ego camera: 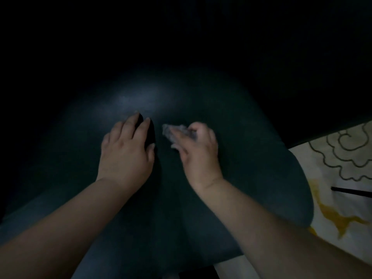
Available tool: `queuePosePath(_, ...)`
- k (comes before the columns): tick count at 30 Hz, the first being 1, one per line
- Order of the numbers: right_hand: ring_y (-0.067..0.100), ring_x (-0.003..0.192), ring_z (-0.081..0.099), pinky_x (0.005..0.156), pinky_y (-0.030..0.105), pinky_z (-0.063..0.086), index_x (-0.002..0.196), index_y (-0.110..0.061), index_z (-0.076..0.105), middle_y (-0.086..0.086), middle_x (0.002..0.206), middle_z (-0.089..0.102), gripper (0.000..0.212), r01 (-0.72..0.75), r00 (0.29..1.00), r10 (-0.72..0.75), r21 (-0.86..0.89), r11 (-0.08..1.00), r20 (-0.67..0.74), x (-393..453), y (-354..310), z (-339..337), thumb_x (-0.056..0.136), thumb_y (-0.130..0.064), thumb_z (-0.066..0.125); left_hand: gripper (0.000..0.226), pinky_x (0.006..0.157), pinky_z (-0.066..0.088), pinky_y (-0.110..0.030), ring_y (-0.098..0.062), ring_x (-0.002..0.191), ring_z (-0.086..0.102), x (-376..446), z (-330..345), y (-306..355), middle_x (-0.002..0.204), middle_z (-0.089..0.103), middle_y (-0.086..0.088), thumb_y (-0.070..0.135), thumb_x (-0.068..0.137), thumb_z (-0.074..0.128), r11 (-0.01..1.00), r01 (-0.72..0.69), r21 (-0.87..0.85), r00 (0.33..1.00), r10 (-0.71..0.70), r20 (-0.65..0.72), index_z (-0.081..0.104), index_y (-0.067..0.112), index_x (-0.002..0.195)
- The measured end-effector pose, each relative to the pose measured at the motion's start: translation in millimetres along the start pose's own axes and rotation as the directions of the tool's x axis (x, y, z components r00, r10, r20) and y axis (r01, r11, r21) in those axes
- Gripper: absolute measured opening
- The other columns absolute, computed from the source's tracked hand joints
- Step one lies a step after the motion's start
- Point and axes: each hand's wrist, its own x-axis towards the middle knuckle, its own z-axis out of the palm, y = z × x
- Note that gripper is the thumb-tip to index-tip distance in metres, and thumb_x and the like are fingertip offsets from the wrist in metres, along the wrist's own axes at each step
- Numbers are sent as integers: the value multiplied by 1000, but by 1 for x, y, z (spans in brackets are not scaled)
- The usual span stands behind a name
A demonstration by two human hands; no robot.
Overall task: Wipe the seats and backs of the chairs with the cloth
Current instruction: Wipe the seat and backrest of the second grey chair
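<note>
A dark green chair seat (251, 158) fills the middle of the dim head view, with a pale glare patch at its far side. My right hand (199, 150) is closed on a small crumpled grey cloth (177, 132) and holds it against the seat. My left hand (126, 150) lies flat on the seat just left of the cloth, fingers spread, holding nothing. The chair's back is lost in darkness beyond the seat.
At the right edge lies a pale floor or mat (342, 162) with dark curly line patterns and yellow patches. A thin black stick (352, 191) lies on it. Everything above and to the left is too dark to make out.
</note>
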Motion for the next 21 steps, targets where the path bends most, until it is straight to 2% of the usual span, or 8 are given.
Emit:
queuePosePath(2, 20, 106, 52, 90, 28, 49, 104, -23, 61, 0, 109, 47, 22, -93, 977, 94, 14, 996, -191, 14, 10, -12, 84, -28, 69, 58, 106, 28, -50, -31, 134, 28, -4, -1, -5, 150, 33, -10, 34, 89, 54, 999, 38, -17, 999, -39, -17, 39, 16, 142)
queuePosePath(4, 14, 106, 54, 94, 19, 47, 100, -27, 62, 1, 114, 51, 20, -222, 949, 181, -140, 965, -259, 4, 33, -34, 84, -36, 68, 58, 106, 27, -51, -32, 134, 28, -8, -1, -12, 150, 32, -10, 34, 89, 54, 997, 64, -31, 998, -65, -25, 39, 16, 142)
queuePosePath(7, 4, 99, 53, 92, 26, 49, 98, -28, 59, -5, 108, 49, 26, -413, 881, 312, -260, 873, -355, -38, 38, -45, 81, -47, 66, 58, 105, 28, -53, -34, 133, 28, -17, -1, -26, 150, 31, -12, 34, 89, 54, 997, 77, -19, 997, -78, -25, 38, 15, 142)
queuePosePath(12, 19, 104, 50, 95, 39, 44, 106, -18, 63, 4, 108, 53, 28, -332, 917, 343, 86, 939, -205, -36, -23, 16, 87, -38, 61, 60, 108, 28, -51, -36, 132, 29, -34, 3, -51, 151, 30, -14, 34, 88, 57, 996, 86, 5, 996, -86, -9, 39, 14, 142)
queuePosePath(13, 18, 106, 46, 96, 38, 42, 109, -25, 63, 3, 111, 52, 22, -267, 951, 279, 100, 958, -135, -31, -36, 22, 89, -33, 61, 60, 108, 28, -52, -37, 132, 29, -37, 3, -56, 151, 30, -15, 33, 87, 57, 996, 87, 7, 996, -87, -12, 39, 14, 142)
queuePosePath(16, 17, 110, 36, 94, 27, 31, 124, -34, 59, 6, 121, 49, 33, -123, 992, 123, 15, 992, 7, -28, -37, 21, 92, -26, 54, 60, 107, 30, -54, -39, 131, 30, -46, 3, -75, 151, 30, -16, 31, 87, 58, 994, 112, -5, 993, -112, -41, 40, 14, 141)
queuePosePath(18, 10, 109, 37, 96, 20, 31, 123, -32, 59, 1, 121, 49, 33, -233, 969, 226, -69, 970, -97, -32, -19, 10, 91, -34, 52, 60, 107, 30, -54, -39, 131, 29, -51, 2, -87, 151, 28, -16, 32, 88, 57, 988, 155, -20, 986, -156, -51, 38, 14, 141)
queuePosePath(21, 21, 112, 40, 97, 29, 34, 119, -32, 61, 8, 121, 49, 33, -299, 927, 244, -169, 939, -283, -43, -18, 12, 86, -31, 53, 60, 107, 29, -54, -40, 132, 28, -62, 2, -102, 151, 27, -17, 33, 88, 55, 980, 198, -37, 978, -199, -54, 37, 14, 142)
